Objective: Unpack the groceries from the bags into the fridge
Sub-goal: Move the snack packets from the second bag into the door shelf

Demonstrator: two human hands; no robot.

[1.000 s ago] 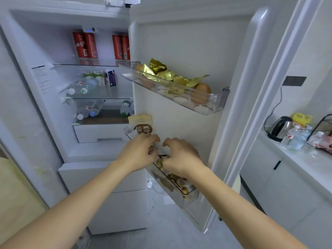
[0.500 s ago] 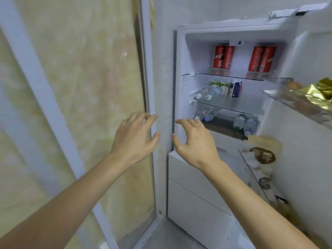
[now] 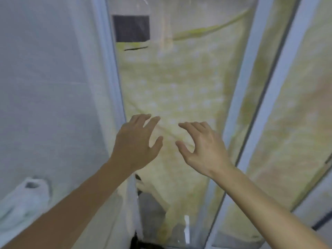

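My left hand [image 3: 137,142] and my right hand [image 3: 202,147] are held up side by side in mid-air, fingers spread and slightly curled, both holding nothing. They hover in front of a glass sliding door [image 3: 179,83] with a yellow-green patterned cloth behind it. The fridge is out of view. A white plastic bag [image 3: 23,202] lies at the lower left, blurred.
White door frames [image 3: 251,87] run upright on both sides of the glass pane. A pale wall [image 3: 45,87] fills the left side. A dark square [image 3: 132,28] shows behind the glass at the top. Dark objects sit low at the door's foot [image 3: 152,209].
The view has swung left, away from the open fridge to the glass door. Both hands left the fridge door shelf and now hang open in the air.
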